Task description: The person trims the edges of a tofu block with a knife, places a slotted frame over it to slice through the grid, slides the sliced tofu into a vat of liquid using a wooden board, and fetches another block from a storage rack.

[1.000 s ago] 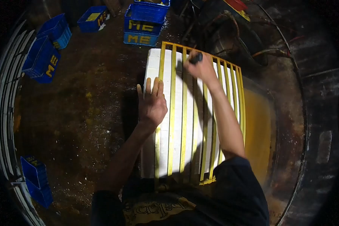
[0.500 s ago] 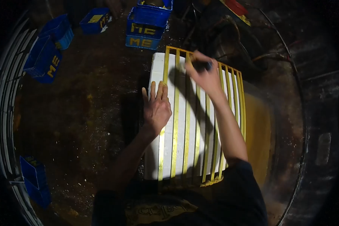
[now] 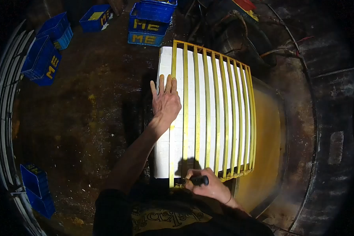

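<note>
A large white slab (image 3: 161, 157) with faint cross lines lies under a yellow slatted frame (image 3: 197, 126), whose bars run lengthwise over it. My left hand (image 3: 167, 103) rests flat with fingers stretched out, over the leftmost bar and the slab's left part. At the near end of the frame, close to my body, my right hand (image 3: 210, 188) is closed round a black-handled tool (image 3: 200, 180). The working end of that tool is hidden by the hand and shadow.
Blue crates (image 3: 147, 25) marked ME are stacked beyond the slab. More blue crates (image 3: 43, 59) stand at the left, with others (image 3: 37, 185) at lower left. A vat of yellowish liquid (image 3: 263, 145) lies right of the frame. A hose (image 3: 303, 59) curves along the right.
My right hand has moved from the frame's far end to its near end with the black-handled tool. The left hand stays flat on the slab's left side. The view has shifted slightly.
</note>
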{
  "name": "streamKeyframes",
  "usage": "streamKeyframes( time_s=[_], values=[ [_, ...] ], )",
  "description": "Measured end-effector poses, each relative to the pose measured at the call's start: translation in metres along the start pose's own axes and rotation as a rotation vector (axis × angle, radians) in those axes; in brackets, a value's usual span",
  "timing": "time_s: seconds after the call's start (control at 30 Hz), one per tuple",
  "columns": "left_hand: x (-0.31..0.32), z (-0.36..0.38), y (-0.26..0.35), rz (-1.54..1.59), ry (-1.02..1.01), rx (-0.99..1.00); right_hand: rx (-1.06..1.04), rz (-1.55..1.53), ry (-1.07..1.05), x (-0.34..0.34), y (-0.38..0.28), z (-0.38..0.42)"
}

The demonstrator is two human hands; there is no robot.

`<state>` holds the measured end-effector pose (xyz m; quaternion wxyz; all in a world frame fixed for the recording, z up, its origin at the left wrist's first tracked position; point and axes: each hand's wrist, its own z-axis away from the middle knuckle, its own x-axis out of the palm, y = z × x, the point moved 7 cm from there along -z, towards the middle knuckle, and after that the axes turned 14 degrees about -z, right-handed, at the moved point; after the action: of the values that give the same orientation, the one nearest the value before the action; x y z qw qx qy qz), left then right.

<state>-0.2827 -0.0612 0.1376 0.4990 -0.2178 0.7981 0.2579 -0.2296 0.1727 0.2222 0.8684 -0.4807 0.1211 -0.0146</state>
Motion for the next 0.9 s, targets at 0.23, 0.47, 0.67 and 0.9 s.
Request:
streamKeyframes(
  time_s=[0.23, 0.47, 0.67, 0.9],
  values=[
    [-0.007, 0.000, -0.002, 0.056, -0.013, -0.009, -0.776, 0.227, 0.392, -0.108, -0.164, -0.122],
    [-0.004, -0.001, -0.005, 0.055, 0.005, -0.064, -0.776, 0.689, 0.510, -0.158, -0.193, -0.332],
    [-0.019, 0.019, -0.012, 0.087, -0.161, -0.107, -0.661, 0.755, 0.420, -0.107, -0.155, -0.252],
    [-0.071, 0.173, -0.007, 0.323, -0.287, -0.146, -0.446, 0.442, 0.293, 0.027, -0.072, -0.055]
  ],
)
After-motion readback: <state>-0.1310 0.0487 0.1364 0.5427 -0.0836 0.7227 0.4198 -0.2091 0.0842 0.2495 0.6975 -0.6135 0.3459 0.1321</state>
